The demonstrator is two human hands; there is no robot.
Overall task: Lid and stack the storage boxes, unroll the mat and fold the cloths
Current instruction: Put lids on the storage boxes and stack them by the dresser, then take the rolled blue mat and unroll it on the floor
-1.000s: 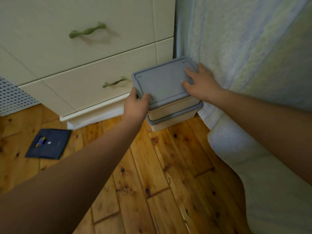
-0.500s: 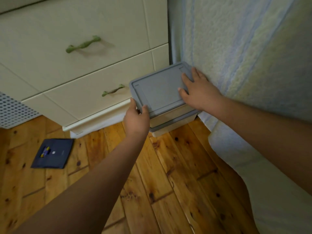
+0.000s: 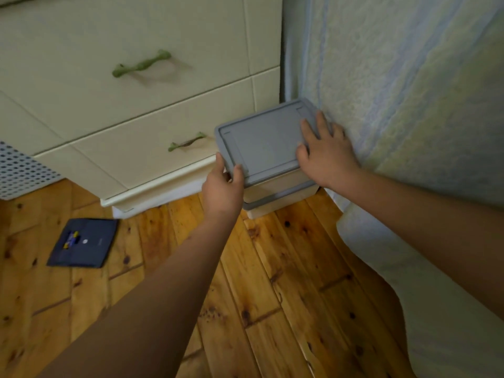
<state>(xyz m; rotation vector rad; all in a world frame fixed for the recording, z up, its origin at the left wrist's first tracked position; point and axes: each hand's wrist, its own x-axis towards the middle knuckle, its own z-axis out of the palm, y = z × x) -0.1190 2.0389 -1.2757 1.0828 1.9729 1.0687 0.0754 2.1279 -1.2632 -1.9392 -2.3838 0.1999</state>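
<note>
Two cream storage boxes stand stacked on the wooden floor, in the corner between a dresser and a hanging cloth. The top box (image 3: 275, 184) wears a grey lid (image 3: 261, 143); the bottom box (image 3: 272, 207) also has a grey lid rim showing. My left hand (image 3: 222, 186) grips the lid's near left corner, thumb on top. My right hand (image 3: 324, 154) lies flat on the lid's right side with fingers spread. A folded dark blue cloth (image 3: 83, 242) lies on the floor at the left.
A cream dresser (image 3: 136, 105) with green handles stands behind the boxes. A pale textured bedspread (image 3: 395, 91) hangs at the right and spills onto the floor (image 3: 272, 296). A white perforated panel (image 3: 19, 173) is at the far left.
Both hands stay on the top lid; the left hand's grip shifted slightly at the corner. The view shifted a little, and the boxes stay in place.
</note>
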